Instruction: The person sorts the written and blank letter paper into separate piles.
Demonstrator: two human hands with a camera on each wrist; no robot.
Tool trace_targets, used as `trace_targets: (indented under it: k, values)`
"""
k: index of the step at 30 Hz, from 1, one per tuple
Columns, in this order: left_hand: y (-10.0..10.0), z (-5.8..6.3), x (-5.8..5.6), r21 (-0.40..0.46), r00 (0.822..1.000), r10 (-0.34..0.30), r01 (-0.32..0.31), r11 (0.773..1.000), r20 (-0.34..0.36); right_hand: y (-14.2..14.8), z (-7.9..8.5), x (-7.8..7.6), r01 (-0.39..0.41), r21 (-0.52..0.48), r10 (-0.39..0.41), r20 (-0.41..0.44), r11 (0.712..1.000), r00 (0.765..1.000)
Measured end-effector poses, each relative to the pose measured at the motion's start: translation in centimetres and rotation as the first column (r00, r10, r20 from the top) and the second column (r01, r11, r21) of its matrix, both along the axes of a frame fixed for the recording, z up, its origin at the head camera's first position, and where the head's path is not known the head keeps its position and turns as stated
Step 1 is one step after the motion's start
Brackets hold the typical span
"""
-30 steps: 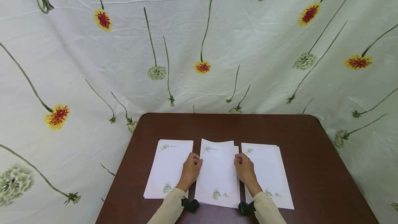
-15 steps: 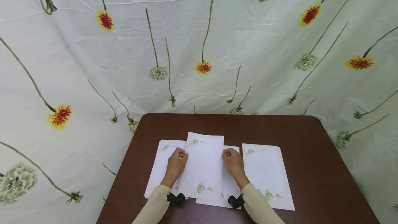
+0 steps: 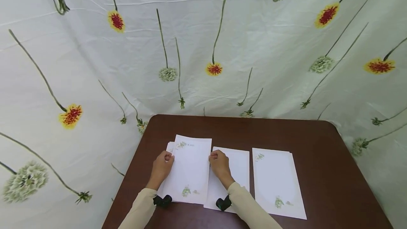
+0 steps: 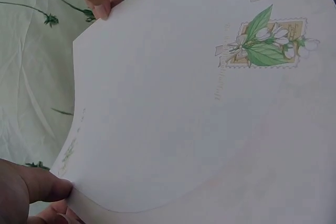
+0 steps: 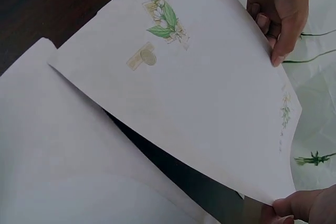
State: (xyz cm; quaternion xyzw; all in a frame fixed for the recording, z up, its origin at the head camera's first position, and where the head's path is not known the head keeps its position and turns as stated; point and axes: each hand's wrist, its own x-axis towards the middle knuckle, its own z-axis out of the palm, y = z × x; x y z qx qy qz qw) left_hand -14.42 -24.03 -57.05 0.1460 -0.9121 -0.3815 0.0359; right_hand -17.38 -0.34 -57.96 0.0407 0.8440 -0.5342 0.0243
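A sheet of printed paper (image 3: 192, 163) with small flower drawings is held above the left paper pile (image 3: 170, 146), covering most of it. My left hand (image 3: 161, 168) pinches the sheet's left edge between thumb and fingers, as the left wrist view also shows. On the opposite edge, my right hand (image 3: 220, 166) pinches the paper; in the right wrist view its thumb (image 5: 296, 203) lies on top. The sheet bows slightly between the hands. Beneath my right forearm lies the middle paper (image 3: 236, 172), partly covered.
Farther right on the brown table (image 3: 321, 172) lies another paper pile (image 3: 276, 179), its sheets slightly offset. A white cloth (image 3: 133, 45) printed with flowers hangs behind and beside the table. Each wrist carries a small black camera.
Both hands have lifted the top sheet off the middle pile and carried it left, over the left pile. The middle paper beneath is uncovered. The head view has shifted slightly.
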Motion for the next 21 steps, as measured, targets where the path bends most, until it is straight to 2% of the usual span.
trace_targets:
  k: [8, 13, 21]
  values:
    - [-1.6, -0.1, 0.2, 0.006, 0.999, 0.032, -0.032, 0.999, 0.044, -2.3, -0.8, 0.2, -0.006, -0.009, 0.005, -0.006, 1.000, 1.000]
    - [-2.6, -0.9, 0.1, 0.014, 0.998, 0.051, -0.051, 0.999, 0.046, -3.2, -1.4, -0.1, 0.001, 0.006, -0.001, -0.004, 1.000, 1.000]
    - [-3.5, -1.4, 0.2, 0.009, 0.996, 0.066, -0.067, 0.998, 0.064, -3.8, -1.4, 0.1, -0.063, 0.020, 0.063, 0.015, 0.998, 0.998]
